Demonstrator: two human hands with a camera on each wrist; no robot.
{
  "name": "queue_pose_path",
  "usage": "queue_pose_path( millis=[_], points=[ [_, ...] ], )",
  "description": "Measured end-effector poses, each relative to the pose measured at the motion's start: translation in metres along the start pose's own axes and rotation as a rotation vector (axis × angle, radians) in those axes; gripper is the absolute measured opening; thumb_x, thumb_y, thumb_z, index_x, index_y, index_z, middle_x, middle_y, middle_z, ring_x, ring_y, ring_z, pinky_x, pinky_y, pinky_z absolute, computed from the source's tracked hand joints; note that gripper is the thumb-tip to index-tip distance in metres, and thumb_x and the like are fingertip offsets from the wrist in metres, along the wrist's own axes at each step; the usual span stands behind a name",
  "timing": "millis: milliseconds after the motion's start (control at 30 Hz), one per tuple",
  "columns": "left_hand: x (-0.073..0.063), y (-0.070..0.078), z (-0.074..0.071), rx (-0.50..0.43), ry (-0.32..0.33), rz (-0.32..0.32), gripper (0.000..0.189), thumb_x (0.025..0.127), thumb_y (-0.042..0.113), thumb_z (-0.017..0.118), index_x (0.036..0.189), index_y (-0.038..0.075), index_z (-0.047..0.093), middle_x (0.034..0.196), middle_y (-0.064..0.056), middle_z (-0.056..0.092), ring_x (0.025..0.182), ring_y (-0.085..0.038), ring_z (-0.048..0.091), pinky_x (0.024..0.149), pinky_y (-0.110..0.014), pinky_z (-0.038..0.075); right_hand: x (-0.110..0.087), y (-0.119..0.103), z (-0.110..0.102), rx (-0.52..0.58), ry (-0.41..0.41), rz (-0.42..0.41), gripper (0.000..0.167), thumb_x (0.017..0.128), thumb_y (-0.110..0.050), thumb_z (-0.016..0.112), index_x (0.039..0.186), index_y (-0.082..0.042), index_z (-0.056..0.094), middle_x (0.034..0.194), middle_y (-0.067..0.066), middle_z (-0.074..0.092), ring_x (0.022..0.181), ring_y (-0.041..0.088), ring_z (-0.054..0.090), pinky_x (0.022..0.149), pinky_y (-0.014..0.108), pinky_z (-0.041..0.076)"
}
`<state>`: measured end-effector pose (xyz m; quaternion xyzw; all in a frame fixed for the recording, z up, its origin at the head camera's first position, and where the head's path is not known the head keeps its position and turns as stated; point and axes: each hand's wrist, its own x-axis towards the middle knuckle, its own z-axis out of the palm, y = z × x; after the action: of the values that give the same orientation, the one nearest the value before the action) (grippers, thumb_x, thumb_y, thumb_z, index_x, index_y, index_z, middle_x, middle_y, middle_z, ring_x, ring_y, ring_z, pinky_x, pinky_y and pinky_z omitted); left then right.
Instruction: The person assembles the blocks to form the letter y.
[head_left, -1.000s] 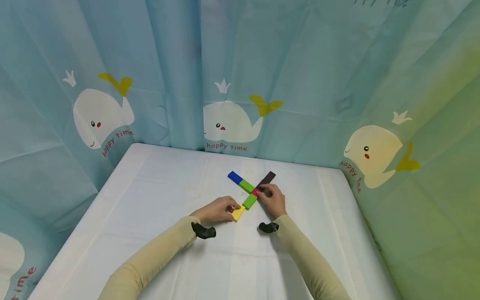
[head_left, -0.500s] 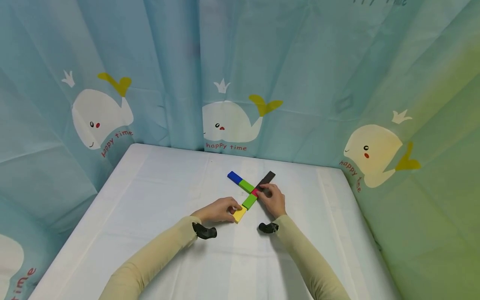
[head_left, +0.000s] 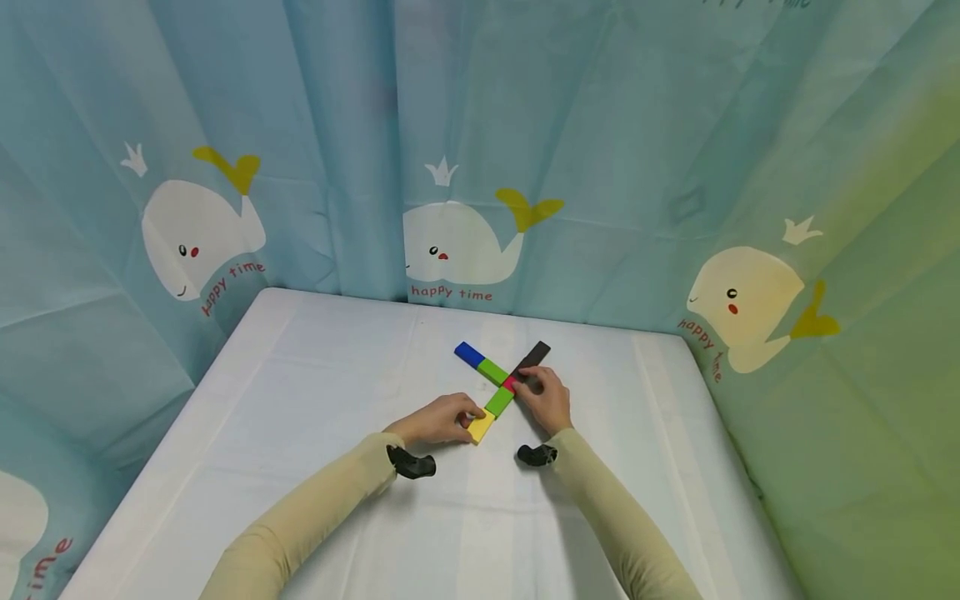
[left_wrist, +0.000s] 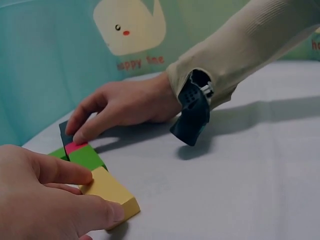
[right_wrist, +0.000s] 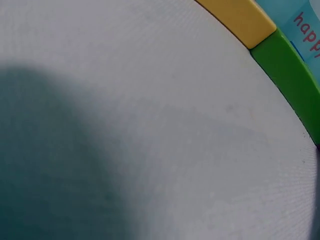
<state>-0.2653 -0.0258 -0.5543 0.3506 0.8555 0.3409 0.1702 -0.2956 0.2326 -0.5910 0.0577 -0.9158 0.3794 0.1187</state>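
Note:
My left hand [head_left: 437, 419] pinches a yellow block [head_left: 482, 427] between thumb and fingers; the left wrist view shows the grip on the yellow block [left_wrist: 111, 189] closely. One end of it meets a green block [head_left: 499, 403], and the right wrist view has this yellow block [right_wrist: 240, 20] and green block [right_wrist: 290, 82] end to end. Beyond lies a small red block [head_left: 509, 383], where the right hand [head_left: 550, 402] holds with thumb on red and forefinger by a black block [head_left: 537, 353]. A second green block [head_left: 492, 372] and a blue block [head_left: 468, 354] branch off to the far left.
The blocks lie flat in a crossed shape on a white-covered table [head_left: 337, 375]. Behind and beside it hangs a blue-green curtain [head_left: 637, 167] with whale prints. Black wrist devices [head_left: 411, 463] stick out from both sleeves.
My left hand has shifted the yellow block slightly to the right, more in line with the green block. The right hand and the other blocks stay in place.

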Motion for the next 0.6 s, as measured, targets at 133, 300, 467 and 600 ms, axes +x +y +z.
queue_pose_path(
  millis=[133,300,467,600],
  points=[
    [0.0019,-0.0022,0.0011,0.016,0.008,0.018,0.044,0.086,0.012,0.075,0.128,0.005,0.064,0.111,-0.001,0.058,0.086,-0.006,0.051,0.079,-0.023,0.046,0.0001,-0.0017,-0.0012,0.002,0.005,0.002,0.035,0.089,-0.034,0.073,0.117,-0.014,0.069,0.123,0.011,0.061,0.111,0.028,0.055,0.098,0.053,0.033],
    [0.0028,-0.0021,0.0007,0.005,-0.006,-0.013,0.045,0.087,0.015,0.076,0.129,0.008,0.064,0.112,0.001,0.058,0.087,-0.006,0.051,0.080,-0.023,0.046,0.0000,-0.0023,-0.0007,0.001,0.004,0.005,0.036,0.088,-0.034,0.073,0.117,-0.013,0.069,0.124,0.010,0.061,0.112,0.029,0.054,0.098,0.053,0.033],
    [0.0007,-0.0010,0.0006,-0.004,-0.008,-0.019,0.044,0.087,0.016,0.076,0.129,0.009,0.064,0.113,0.000,0.058,0.088,-0.008,0.051,0.080,-0.024,0.045,-0.0002,-0.0004,0.0014,-0.008,0.005,0.007,0.036,0.089,-0.034,0.073,0.117,-0.013,0.069,0.124,0.011,0.060,0.114,0.029,0.054,0.099,0.053,0.032],
    [-0.0012,-0.0020,0.0026,-0.003,-0.002,-0.004,0.043,0.087,0.016,0.075,0.128,0.010,0.064,0.115,0.000,0.058,0.089,-0.008,0.052,0.080,-0.024,0.045,-0.0006,0.0009,0.0022,-0.007,0.012,0.001,0.035,0.089,-0.033,0.073,0.117,-0.013,0.069,0.124,0.011,0.061,0.115,0.029,0.054,0.099,0.053,0.032]
  ],
)
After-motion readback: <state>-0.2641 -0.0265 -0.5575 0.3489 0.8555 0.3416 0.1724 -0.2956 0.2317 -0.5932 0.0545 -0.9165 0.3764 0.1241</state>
